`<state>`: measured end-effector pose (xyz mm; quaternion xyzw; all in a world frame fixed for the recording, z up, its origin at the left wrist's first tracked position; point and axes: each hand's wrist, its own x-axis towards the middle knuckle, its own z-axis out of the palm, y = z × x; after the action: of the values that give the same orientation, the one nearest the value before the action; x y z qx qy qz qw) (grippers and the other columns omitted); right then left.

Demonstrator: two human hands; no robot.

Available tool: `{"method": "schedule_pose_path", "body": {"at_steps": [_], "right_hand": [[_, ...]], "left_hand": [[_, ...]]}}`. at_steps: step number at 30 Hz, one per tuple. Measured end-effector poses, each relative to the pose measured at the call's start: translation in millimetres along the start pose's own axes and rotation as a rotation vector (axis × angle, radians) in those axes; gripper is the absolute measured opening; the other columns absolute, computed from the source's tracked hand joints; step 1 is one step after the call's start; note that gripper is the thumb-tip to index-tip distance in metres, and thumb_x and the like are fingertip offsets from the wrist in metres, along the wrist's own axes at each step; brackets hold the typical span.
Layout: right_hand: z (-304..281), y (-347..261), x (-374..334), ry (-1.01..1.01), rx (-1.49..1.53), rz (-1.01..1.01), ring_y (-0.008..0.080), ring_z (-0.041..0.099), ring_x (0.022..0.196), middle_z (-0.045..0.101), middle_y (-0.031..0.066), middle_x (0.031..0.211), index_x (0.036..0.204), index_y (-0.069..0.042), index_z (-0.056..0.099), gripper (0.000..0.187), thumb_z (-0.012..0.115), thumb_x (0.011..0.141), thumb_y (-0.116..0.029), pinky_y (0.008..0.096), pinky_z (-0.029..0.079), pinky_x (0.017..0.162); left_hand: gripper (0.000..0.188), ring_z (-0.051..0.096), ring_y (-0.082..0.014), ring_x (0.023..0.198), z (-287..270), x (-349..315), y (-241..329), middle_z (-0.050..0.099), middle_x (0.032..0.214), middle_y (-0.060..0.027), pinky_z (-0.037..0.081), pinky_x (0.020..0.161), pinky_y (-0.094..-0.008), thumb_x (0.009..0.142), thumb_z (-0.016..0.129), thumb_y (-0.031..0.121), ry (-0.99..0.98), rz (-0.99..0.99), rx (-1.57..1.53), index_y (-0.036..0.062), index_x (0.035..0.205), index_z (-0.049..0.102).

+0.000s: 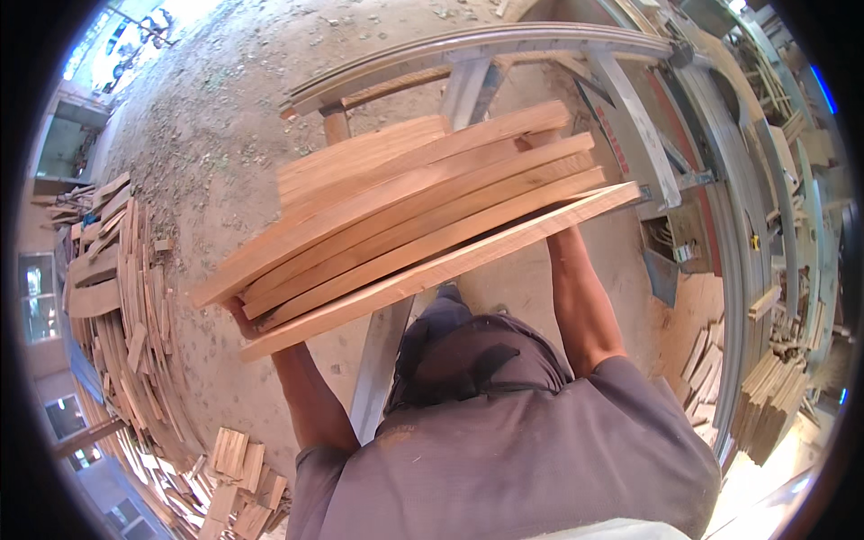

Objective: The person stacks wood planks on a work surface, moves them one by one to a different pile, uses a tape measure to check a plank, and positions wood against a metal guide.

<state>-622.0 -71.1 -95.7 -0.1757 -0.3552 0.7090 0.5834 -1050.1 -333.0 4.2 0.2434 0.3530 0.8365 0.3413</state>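
Note:
Several light-brown wooden boards (423,211) lie side by side as one bundle in front of me, its right end higher in the picture. My left hand (238,315) is closed around the left end, with some fingers showing between the boards. Toward the other end, my right hand (542,139) grips the same bundle. Its fingers show in a gap near the far board, while the palm is hidden by the wood. The nearest board (450,270) stands slightly apart from the others at the right. Just beyond the bundle is a shorter, wider wooden piece (360,162).
A long metal rail (486,40) on legs crosses the far side. Metal beams (720,234) run along the right, with stacked wood strips (769,405) beside them. A pile of scrap boards (126,306) lies at left, and cut blocks (238,477) lie lower left on the dirt floor.

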Motion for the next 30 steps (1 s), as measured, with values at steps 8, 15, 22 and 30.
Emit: {"method": "schedule_pose_path", "body": {"at_steps": [8,15,22,30], "right_hand": [[-6.8,16.7,18.7,0.042,0.003,0.056,0.0239,0.047,0.136,0.048,0.0111,0.149,0.154,-0.005,0.033,0.06,0.056,0.104,-0.028,0.0388,0.043,0.113],[-7.1,20.4,25.8,0.051,-0.001,0.082,0.024,0.047,0.137,0.047,0.0111,0.149,0.154,-0.005,0.033,0.06,0.056,0.104,-0.027,0.0388,0.042,0.113],[-8.3,20.1,22.7,0.06,-0.022,0.1,0.0241,0.047,0.137,0.047,0.011,0.149,0.154,-0.005,0.033,0.06,0.056,0.104,-0.027,0.0389,0.042,0.114],[-13.0,9.3,7.6,0.081,-0.045,0.125,0.0242,0.046,0.137,0.047,0.0109,0.149,0.154,-0.005,0.033,0.06,0.056,0.103,-0.027,0.0389,0.042,0.114]], "left_hand": [[0.071,0.051,-0.0306,0.133,-6.5,5.5,-35.0,0.048,0.148,-0.0135,0.044,0.11,-0.0501,0.1,0.045,0.062,0.072,-0.089,0.058,0.0103,0.149,0.04],[0.07,0.05,-0.0304,0.133,-6.2,7.7,-41.7,0.048,0.148,-0.0133,0.043,0.11,-0.0501,0.1,0.046,0.061,0.087,-0.092,0.068,0.01,0.149,0.041],[0.07,0.05,-0.0303,0.133,-13.3,1.5,-41.8,0.049,0.148,-0.013,0.042,0.111,-0.05,0.1,0.047,0.06,0.098,-0.096,0.078,0.0096,0.148,0.041],[0.069,0.05,-0.0301,0.133,-28.3,-9.0,-36.0,0.049,0.148,-0.0127,0.041,0.111,-0.0499,0.101,0.048,0.059,0.103,-0.109,0.109,0.0092,0.148,0.042]]}}
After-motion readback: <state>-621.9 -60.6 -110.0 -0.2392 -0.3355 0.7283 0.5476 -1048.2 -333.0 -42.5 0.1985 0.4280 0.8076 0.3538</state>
